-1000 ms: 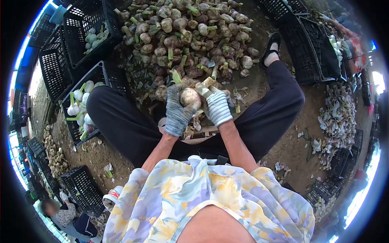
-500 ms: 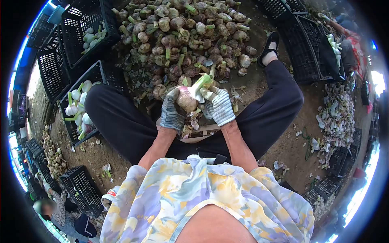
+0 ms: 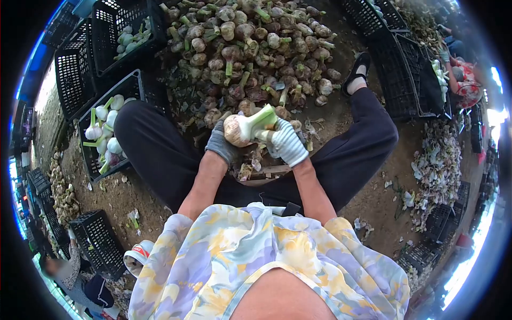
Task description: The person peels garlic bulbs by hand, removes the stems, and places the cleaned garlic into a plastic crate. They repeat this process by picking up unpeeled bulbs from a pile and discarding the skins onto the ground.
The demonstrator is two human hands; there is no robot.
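Note:
Between my gloved hands is a large garlic bulb (image 3: 235, 132) with a thick green and white stalk (image 3: 262, 118) that slants up to the right. My left hand (image 3: 220, 145) is closed around the brown outer side of the bulb. The fingers of my right hand (image 3: 288, 144), in a striped grey and white glove, are closed on the stalk near its base, and the fingertips are partly hidden. Just beyond lies a big heap of unpeeled garlic (image 3: 256, 58) with stalk stubs.
A black crate (image 3: 140, 80) with peeled white garlic stands by my left knee, with more crates (image 3: 77, 69) behind it. Other crates (image 3: 408, 74) stand at the right, near a pile of skins (image 3: 440, 165). One co-worker (image 3: 469, 88) sits far right, another (image 3: 80, 282) lower left.
The garlic bulb has turned in my hands, so its brown side and pale neck face up instead of the purple side. Both hands have shifted slightly. The right-hand co-worker's body has moved.

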